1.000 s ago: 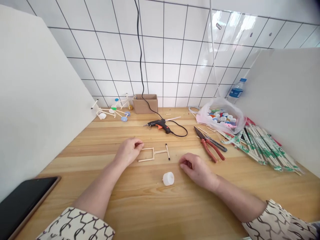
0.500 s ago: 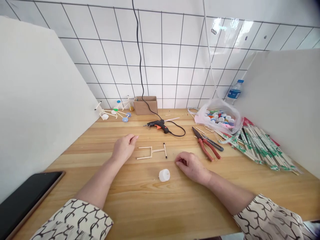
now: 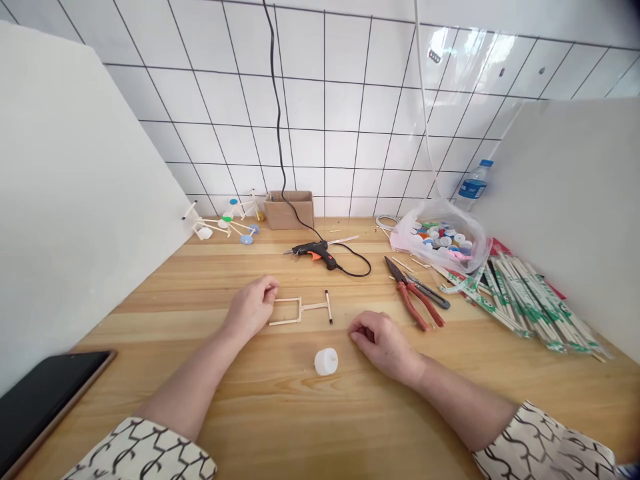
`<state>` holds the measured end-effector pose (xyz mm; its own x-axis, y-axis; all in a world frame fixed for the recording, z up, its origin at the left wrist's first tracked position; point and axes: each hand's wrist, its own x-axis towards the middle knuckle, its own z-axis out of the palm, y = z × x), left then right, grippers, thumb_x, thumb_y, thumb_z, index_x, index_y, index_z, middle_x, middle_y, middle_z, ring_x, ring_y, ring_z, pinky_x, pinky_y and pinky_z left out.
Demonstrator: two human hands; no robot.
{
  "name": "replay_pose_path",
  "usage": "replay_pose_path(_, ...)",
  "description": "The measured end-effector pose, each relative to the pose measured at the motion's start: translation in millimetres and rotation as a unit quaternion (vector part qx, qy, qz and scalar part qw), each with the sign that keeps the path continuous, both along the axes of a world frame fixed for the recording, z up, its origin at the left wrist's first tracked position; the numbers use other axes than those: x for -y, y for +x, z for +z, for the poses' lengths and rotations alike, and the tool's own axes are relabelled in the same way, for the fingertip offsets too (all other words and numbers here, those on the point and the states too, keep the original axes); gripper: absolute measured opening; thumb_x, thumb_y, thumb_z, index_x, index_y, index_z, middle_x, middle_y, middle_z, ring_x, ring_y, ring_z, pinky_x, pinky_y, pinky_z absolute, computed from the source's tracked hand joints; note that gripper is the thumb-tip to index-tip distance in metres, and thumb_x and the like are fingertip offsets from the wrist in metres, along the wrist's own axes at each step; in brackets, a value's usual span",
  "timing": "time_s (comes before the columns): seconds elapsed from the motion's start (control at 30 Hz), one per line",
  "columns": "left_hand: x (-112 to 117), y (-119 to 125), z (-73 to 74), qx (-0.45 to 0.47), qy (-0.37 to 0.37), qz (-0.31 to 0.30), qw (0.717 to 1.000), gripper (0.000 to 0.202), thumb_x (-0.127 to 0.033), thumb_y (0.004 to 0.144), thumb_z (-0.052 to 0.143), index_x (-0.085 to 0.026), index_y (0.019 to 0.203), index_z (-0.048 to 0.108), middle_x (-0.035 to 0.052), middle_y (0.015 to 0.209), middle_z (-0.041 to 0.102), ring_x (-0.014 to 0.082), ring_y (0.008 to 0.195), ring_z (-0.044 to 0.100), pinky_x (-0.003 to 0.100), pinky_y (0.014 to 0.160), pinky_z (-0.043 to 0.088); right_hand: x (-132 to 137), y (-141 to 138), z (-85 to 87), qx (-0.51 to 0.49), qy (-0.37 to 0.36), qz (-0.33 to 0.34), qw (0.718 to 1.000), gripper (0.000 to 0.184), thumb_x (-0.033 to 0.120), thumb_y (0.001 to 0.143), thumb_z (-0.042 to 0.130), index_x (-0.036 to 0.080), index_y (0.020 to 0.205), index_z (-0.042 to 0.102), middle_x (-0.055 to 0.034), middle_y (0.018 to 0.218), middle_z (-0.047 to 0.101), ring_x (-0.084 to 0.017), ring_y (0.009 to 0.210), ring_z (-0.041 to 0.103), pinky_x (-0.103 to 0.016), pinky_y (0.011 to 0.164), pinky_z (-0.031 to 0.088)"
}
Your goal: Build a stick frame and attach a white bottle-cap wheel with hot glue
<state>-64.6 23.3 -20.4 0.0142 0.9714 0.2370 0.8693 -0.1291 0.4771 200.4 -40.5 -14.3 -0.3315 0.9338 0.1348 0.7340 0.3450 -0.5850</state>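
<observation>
My wooden tabletop (image 3: 280,427) holds a glue gun (image 3: 313,253), red-handled pliers (image 3: 417,300), a white plastic cap (image 3: 326,361), a bag of bottle caps (image 3: 440,240) and chopsticks (image 3: 530,310).

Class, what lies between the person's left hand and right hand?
The head view shows a stick frame and a white plastic cap between the left hand and right hand.

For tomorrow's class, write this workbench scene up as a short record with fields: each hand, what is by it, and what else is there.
Left hand: left hand, holding nothing visible
Nearest left: frame of wooden sticks, lying flat
Right hand: right hand, holding nothing visible, resting on the wooden bench
Nearest right: white plastic cap
Rest: black glue gun, red-handled pliers, plastic bag of bottle caps, bundled chopsticks, cardboard box, stick models with cap wheels, phone
</observation>
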Motion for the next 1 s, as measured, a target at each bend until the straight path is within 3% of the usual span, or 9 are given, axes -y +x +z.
replay_pose_path(0.27,5,-5,4.8,0.017,0.035,0.002,0.999,0.032,-0.046,0.082,0.041,-0.020,0.078,0.061,-0.0009,0.065,0.063,0.0150,0.060,0.055,0.024,0.058,0.039,0,3,-10.6,-0.005,0.004,0.002,1.000,0.012,0.013,0.076,0.054,0.018,0.075,0.065,0.0003,0.068,0.063,-0.012,0.062,0.053,-0.023,0.062,0.037)
replay_pose_path(0.37,10,-4,11.4,0.025,0.064,-0.006,0.998,0.035,-0.047,0.083,0.039,-0.021,0.077,0.060,-0.0028,0.058,0.056,0.0138,0.056,0.051,0.023,0.056,0.038,0,4,-11.9,-0.005,0.005,0.000,1.000,0.012,0.013,0.076,0.055,0.018,0.075,0.066,-0.0001,0.069,0.064,-0.012,0.063,0.054,-0.022,0.062,0.037)
replay_pose_path(0.57,29,13,31.9,0.066,0.103,-0.015,0.992,0.029,-0.042,0.080,0.039,-0.022,0.083,0.059,-0.0021,0.058,0.060,0.0163,0.054,0.058,0.024,0.054,0.044,2,0,-0.4,-0.003,0.003,0.004,1.000,0.013,0.011,0.073,0.056,0.018,0.073,0.068,-0.0001,0.068,0.067,-0.011,0.061,0.056,-0.021,0.061,0.038)
replay_pose_path(0.77,45,21,38.4,0.049,0.175,-0.060,0.982,0.025,-0.039,0.082,0.043,-0.022,0.088,0.060,0.0047,0.088,0.069,0.0201,0.080,0.065,0.030,0.073,0.051,4,-1,6.5,0.002,-0.011,-0.001,1.000,0.014,0.010,0.073,0.056,0.017,0.074,0.068,-0.0018,0.068,0.068,-0.013,0.062,0.057,-0.022,0.060,0.038)
replay_pose_path(0.87,57,22,43.6,0.040,0.189,-0.088,0.977,0.022,-0.041,0.083,0.049,-0.023,0.088,0.061,0.0048,0.094,0.068,0.0211,0.090,0.063,0.033,0.083,0.051,3,-1,7.2,0.007,-0.021,-0.001,1.000,0.014,0.011,0.073,0.056,0.017,0.075,0.069,-0.0010,0.067,0.067,-0.012,0.059,0.056,-0.022,0.059,0.037)
replay_pose_path(1.0,105,14,34.1,0.016,0.203,-0.126,0.971,0.025,-0.039,0.083,0.048,-0.027,0.100,0.061,0.0037,0.102,0.068,0.0247,0.099,0.062,0.037,0.089,0.049,3,-2,8.6,0.016,-0.024,-0.006,1.000,0.015,0.010,0.073,0.056,0.017,0.074,0.069,-0.0012,0.067,0.067,-0.013,0.061,0.057,-0.022,0.060,0.037)
